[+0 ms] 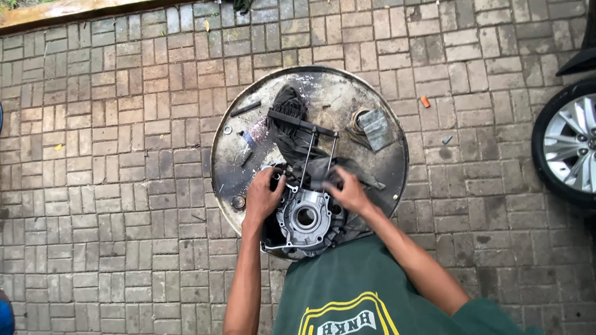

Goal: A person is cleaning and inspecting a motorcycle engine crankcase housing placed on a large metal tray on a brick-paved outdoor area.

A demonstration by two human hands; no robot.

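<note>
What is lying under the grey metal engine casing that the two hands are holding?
Under the metal casing lies a dark cloth, spread on the round drum top. The left hand and right hand grip its upper edge. The casing hides whatever lies directly beneath.

Outdoor repair yard: paving bricks (pixel 124 186), car wheel (pixel 568 142)

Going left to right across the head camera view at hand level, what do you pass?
Brick paving → left hand → metal engine casing → right hand → drum top rim → car wheel.
</note>
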